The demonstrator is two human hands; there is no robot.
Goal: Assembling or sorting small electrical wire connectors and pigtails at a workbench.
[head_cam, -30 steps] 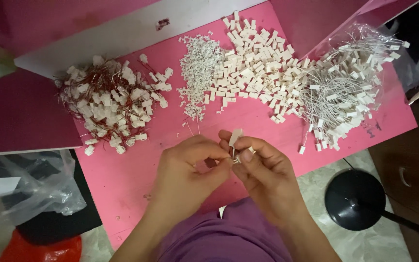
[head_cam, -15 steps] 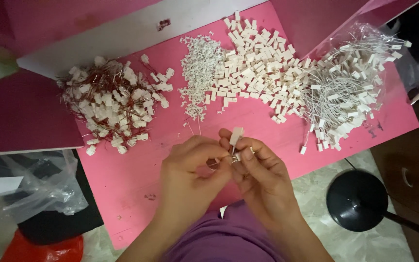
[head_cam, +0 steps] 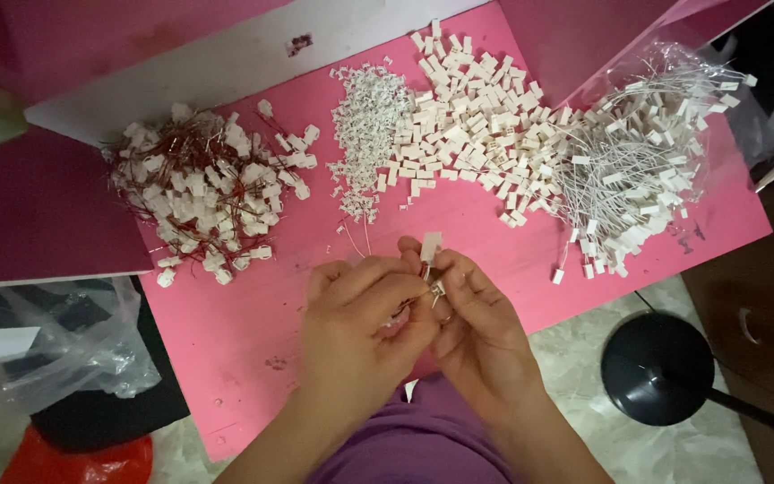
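My left hand [head_cam: 360, 327] and my right hand [head_cam: 481, 327] meet over the near edge of the pink table [head_cam: 226, 341]. Together their fingertips pinch a small white plastic connector [head_cam: 430, 246] with thin wires and a little metal end piece below it. The connector sticks up between the thumbs. On the table beyond lie a pile of white connectors with red wires [head_cam: 208, 193], a heap of tiny white pieces [head_cam: 369, 134], a pile of bare white housings [head_cam: 477, 121] and a bundle of white-wired connectors [head_cam: 638, 170].
A clear plastic bag [head_cam: 64, 350] lies at the lower left above something red [head_cam: 73, 462]. A black round base with a stem [head_cam: 660, 367] stands on the floor at the right. A white board [head_cam: 226, 63] borders the table's far side.
Both hands have stayed together on the connector, with only small finger movement. The piles have not moved.
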